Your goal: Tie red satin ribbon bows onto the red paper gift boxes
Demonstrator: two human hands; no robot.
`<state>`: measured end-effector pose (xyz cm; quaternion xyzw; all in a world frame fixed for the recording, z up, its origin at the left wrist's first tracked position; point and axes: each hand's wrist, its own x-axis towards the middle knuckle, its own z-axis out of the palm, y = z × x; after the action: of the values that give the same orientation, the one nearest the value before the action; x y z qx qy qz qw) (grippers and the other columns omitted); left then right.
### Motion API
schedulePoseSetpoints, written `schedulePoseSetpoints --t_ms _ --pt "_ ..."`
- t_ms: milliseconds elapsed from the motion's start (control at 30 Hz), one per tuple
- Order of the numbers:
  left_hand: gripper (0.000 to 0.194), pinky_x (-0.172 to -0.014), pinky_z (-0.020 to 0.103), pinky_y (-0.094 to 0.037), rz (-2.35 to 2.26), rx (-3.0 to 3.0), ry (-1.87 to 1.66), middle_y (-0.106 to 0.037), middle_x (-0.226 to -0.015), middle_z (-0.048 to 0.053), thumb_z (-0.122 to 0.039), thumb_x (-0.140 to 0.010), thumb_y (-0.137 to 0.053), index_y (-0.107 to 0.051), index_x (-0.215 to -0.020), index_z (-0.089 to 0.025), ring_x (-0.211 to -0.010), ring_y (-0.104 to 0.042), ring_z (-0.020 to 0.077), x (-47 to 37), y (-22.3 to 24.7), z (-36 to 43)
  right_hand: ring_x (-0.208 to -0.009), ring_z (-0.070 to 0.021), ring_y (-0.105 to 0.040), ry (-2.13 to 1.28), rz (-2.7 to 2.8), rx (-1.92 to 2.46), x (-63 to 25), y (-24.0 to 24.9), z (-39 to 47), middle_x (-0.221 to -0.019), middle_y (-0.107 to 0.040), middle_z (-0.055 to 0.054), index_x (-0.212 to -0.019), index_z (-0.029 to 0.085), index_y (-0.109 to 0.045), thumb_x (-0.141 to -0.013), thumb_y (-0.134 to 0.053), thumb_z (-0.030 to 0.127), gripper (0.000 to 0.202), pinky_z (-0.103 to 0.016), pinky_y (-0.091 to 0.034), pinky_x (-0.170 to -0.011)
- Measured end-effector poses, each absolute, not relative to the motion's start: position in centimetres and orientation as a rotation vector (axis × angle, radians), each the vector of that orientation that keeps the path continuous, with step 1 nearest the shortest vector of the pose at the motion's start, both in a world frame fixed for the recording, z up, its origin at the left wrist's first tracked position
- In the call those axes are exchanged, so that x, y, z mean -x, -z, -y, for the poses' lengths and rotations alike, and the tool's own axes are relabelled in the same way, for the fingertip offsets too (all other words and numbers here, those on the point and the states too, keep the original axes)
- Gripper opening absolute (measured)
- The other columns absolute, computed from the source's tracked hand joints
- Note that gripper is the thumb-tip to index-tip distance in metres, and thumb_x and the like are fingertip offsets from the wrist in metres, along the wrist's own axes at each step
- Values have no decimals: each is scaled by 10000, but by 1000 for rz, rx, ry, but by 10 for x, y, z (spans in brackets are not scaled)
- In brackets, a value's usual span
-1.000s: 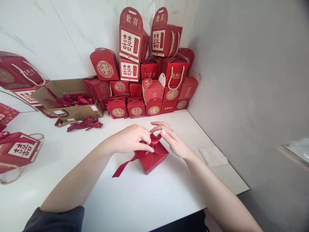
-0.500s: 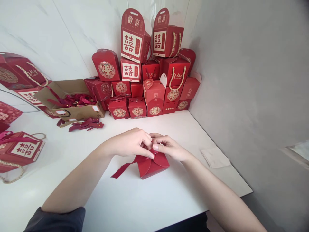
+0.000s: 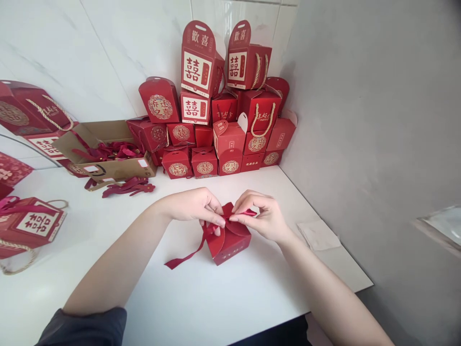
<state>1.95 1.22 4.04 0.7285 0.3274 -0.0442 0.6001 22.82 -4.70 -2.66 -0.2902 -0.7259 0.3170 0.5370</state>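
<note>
A small red box [image 3: 232,245] with curved top flaps stands on the white table [image 3: 201,298]. Dark red ribbon [image 3: 190,253] lies at its top, and one long tail trails off to the left onto the table. My left hand [image 3: 200,207] pinches the ribbon at the top left of the box, with some fingers hidden behind it. On the other side, my right hand [image 3: 261,214] is closed on a ribbon loop at the top right, and the loop's end sticks out between the fingers.
Stacked red gift boxes [image 3: 230,144] stand against the back wall. A cardboard box [image 3: 122,168] of ribbons is at the back left, with loose ribbons [image 3: 129,187] before it. Another red box [image 3: 39,221] sits far left. A white cloth [image 3: 319,236] lies right.
My hands have moved apart, my right hand rightwards and slightly up with a ribbon loop now showing. The box has turned a little, so its front lettering shows.
</note>
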Motion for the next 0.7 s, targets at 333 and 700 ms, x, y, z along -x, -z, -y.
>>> schedulePoseSetpoints --t_ms 333,700 --pt "186 -603 198 -516 -912 -1603 13 -755 -767 55 -307 -729 -743 -767 -840 -160 -653 -672 120 -23 -30 -22 -790 -164 -639 -493 2168 595 -230 27 47 -835 -702 -36 -794 219 -637 -893 -620 285 120 -346 -518 -781" --pt "87 -581 178 -484 -907 -1615 -61 -723 -692 30 -156 -724 -680 -731 -794 -142 -618 -643 100 -27 -31 -16 -823 -152 -632 -732 2105 584 -239 14 54 -865 -695 -24 -854 216 -642 -854 -612 135 87 -320 -527 -793"
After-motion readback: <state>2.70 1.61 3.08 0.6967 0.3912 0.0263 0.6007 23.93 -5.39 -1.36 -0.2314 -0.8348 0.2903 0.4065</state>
